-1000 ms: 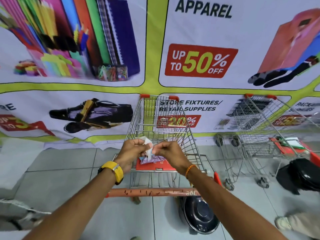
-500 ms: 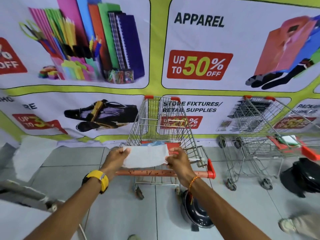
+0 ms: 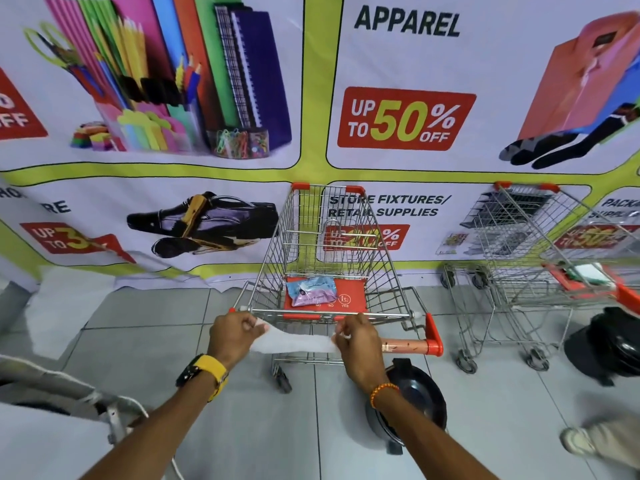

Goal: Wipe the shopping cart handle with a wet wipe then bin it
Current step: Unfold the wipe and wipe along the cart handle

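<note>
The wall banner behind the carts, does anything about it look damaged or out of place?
Yes. The printed wall banner's bottom edge, left of the wire shopping cart, looks ragged and creased, hanging loose above the grey tiled floor instead of lying flat. Farther right, behind the carts, it hangs straight.

Two bare forearms are seen reaching in from the bottom of the frame, no sleeves visible. A yellow-strapped watch (image 3: 207,374) with a black case is worn on the left wrist. A beaded orange bracelet (image 3: 382,393) is worn on the right wrist.
</note>
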Available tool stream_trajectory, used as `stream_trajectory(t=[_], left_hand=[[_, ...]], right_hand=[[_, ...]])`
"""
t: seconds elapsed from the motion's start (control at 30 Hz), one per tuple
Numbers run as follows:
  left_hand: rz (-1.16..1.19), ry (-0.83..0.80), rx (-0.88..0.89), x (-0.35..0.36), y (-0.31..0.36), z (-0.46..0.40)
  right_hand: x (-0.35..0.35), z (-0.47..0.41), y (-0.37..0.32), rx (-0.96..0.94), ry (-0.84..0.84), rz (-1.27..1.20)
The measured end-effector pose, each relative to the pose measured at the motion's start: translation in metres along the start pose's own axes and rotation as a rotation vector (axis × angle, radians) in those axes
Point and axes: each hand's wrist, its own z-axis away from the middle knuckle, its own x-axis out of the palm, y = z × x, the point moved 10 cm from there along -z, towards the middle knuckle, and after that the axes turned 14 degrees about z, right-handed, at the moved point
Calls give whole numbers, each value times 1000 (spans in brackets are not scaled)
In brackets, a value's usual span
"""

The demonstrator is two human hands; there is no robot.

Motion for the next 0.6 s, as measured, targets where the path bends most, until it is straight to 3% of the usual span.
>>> stream_trajectory(t=[0.1,0.23,0.3,0.47,0.6], left_hand=[[13,-25,26,-2,0,-2],[87,-86,81,-3,2,4],[133,-111,77,-2,-3,6],[214,-179,35,3,-10,15],[-21,-119,233,-17,5,18]], right_hand=[[0,9,-9,-88,22,60],[-23,25,-25,-126,270,23],[-21,21,-42,-145,305,-40],[49,-1,-95,-194,33,-46],[89,15,-121,-334,23,382]])
